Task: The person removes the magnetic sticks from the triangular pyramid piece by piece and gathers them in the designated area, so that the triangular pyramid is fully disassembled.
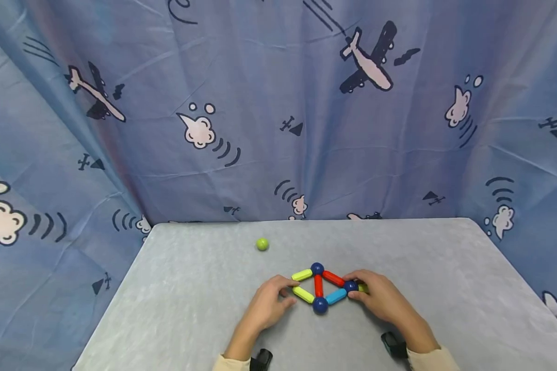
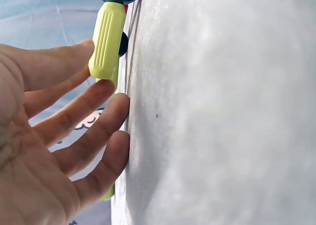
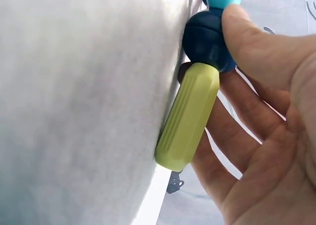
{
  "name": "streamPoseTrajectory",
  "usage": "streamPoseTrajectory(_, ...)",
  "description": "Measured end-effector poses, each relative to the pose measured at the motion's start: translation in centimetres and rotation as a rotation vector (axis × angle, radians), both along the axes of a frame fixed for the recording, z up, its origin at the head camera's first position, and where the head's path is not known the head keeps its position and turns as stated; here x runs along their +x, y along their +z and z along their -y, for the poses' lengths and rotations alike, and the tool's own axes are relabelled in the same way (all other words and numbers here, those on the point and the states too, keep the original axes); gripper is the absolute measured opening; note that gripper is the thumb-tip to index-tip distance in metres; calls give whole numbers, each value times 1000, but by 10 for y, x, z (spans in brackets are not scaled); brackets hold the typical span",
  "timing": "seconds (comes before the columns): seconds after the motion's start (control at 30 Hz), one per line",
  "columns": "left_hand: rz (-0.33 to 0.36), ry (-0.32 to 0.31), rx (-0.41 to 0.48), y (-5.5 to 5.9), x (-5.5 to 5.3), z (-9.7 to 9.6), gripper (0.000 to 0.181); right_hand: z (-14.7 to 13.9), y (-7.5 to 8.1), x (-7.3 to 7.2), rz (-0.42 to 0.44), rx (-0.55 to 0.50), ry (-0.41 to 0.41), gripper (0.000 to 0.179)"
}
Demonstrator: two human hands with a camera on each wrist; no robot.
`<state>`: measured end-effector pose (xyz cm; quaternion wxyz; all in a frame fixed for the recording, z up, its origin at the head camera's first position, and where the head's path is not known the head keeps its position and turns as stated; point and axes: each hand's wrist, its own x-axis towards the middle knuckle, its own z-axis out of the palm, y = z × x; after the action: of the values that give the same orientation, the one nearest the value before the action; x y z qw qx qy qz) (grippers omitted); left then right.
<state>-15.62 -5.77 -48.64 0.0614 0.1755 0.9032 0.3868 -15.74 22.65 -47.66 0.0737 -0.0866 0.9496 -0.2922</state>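
Note:
A flat frame of magnetic building rods and navy balls lies on the table. Red rods (image 1: 318, 286) and a blue rod (image 1: 336, 296) form a triangle with balls at its corners. Two yellow-green rods (image 2: 107, 40) extend leftward, their free ends close together. My left hand (image 1: 268, 304) has its thumb and index finger about those ends; the other fingers are loosely bent. My right hand (image 1: 381, 294) pinches the right-hand navy ball (image 3: 207, 40) between thumb and fingers. Another yellow-green rod (image 3: 190, 119) extends from that ball, partly hidden by the hand in the head view.
A lone green ball (image 1: 262, 244) lies behind the frame, to its left. The pale grey table (image 1: 181, 309) ends at a blue patterned curtain (image 1: 255, 185) at the back and sides. Dark straps (image 1: 394, 344) circle both wrists.

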Motion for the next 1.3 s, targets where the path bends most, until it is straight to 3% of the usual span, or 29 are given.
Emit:
streamPoseTrajectory(0.63,4,25,24,-3,-1,-3,24,1,2,0,-21,8,30,33)
streamPoseTrajectory(0.73,2,21,17,-4,0,-4,23,6,4,4,-81,52,35,34)
streamPoseTrajectory(0.87,2,16,6,-4,0,-6,21,21,9,10,-225,88,55,34)
streamPoseTrajectory(1.0,-1,15,3,-4,-1,-5,19,41,13,17,-294,57,162,31)
streamPoseTrajectory(1.13,-7,11,-2,-4,-1,-6,18,52,11,21,-257,48,251,28)
streamPoseTrajectory(1.3,-24,2,-35,-3,0,-7,17,56,8,22,-218,64,236,29)
